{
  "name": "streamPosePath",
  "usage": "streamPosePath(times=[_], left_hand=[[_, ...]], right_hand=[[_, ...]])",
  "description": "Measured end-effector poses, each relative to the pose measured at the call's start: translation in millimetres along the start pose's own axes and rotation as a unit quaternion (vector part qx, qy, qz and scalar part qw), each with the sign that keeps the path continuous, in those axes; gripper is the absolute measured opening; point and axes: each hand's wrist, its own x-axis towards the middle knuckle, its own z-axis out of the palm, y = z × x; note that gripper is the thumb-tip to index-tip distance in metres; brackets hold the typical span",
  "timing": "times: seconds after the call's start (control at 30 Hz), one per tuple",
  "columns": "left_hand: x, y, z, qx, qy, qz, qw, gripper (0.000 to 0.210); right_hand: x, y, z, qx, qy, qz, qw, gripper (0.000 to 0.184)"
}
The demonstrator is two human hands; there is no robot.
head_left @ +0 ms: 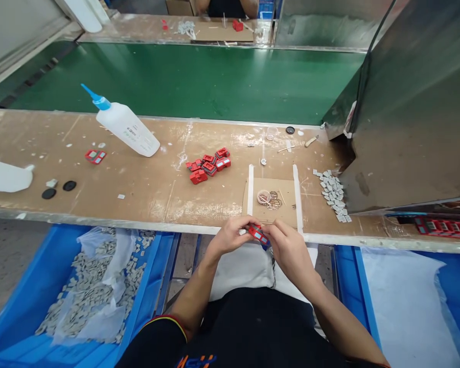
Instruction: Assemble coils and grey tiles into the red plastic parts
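Note:
Just over the table's front edge, a small red plastic part (257, 234) with pale grey panels, resembling a toy vehicle body, is between my two hands. My left hand (228, 236) is closed on its left end, thumb and fingers pinching it. At its right side, my right hand (291, 250) is closed too, its fingertips pressed against the part; whether they also pinch something tiny is hidden. Beyond the hands, a small clear dish (263, 198) with brownish bits sits on a cardboard sheet (270, 217). Several similar red parts (209, 167) lie in a heap to the left.
A white bottle with a blue nozzle (128, 130) lies tilted at left. Grey square pieces (332, 194) are piled beside a metal housing (414, 117). Blue bins (34, 301) stand below the table, the left one holding grey pieces. A green conveyor belt (214, 76) runs behind; a person (227, 7) sits across.

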Motion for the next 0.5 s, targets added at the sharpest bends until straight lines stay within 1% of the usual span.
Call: streamPosePath(times=[0.1, 0.23, 0.33, 0.43, 0.47, 0.5], left_hand=[[-1, -1, 0.9, 0.027, 0.006, 0.013, 1.0, 0.016], [1, -1, 4.1, 0.043, 0.022, 0.046, 0.998, 0.011], [3, -1, 6.9, 0.026, 0.045, 0.082, 0.995, 0.007], [3, 4, 6.5, -0.007, 0.053, 0.118, 0.992, 0.007], [4, 8, 5.4, -0.012, 0.047, 0.123, 0.991, 0.009], [4, 12, 3.9, -0.013, 0.038, 0.124, 0.992, 0.012]], right_hand=[[-5, -3, -1, 0.065, -0.014, 0.018, 0.998, 0.027], [-8, -1, 2, 0.198, 0.006, 0.06, 0.978, 0.023], [-10, 4, 8, 0.28, 0.039, 0.106, 0.953, 0.023], [-12, 7, 10, 0.371, 0.022, 0.148, 0.917, 0.031], [-12, 7, 9, 0.391, 0.016, 0.154, 0.907, 0.032], [-12, 7, 8, 0.396, 0.016, 0.157, 0.905, 0.031]])
